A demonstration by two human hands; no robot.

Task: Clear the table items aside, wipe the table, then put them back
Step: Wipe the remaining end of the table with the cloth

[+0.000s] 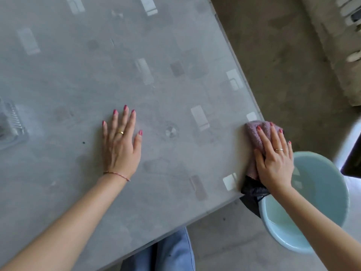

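Two hands lie flat on the grey counter (166,45): left hand (121,141) bare, right hand (273,159) pressing a pink cloth (254,132) at the counter's corner, above a pale-blue basin (322,192). Overshooting could drop the cloth in.

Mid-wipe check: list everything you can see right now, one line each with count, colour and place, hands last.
table: 1, grey top with pale rectangular patches, fills the left and centre of the view.
cloth: 1, pinkish-purple with a dark part hanging at the near end, on the table's right edge under the right hand.
basin: 1, light blue, on the floor beside the table's right edge, below the right hand.
clear plastic object: 1, transparent and ribbed, at the table's far left edge; too cut off to identify.
floor: grey-brown, to the right of the table.
jeans: blue, at the bottom edge below the table.
left hand: flat on the table, fingers straight, holds nothing.
right hand: presses flat on the cloth.
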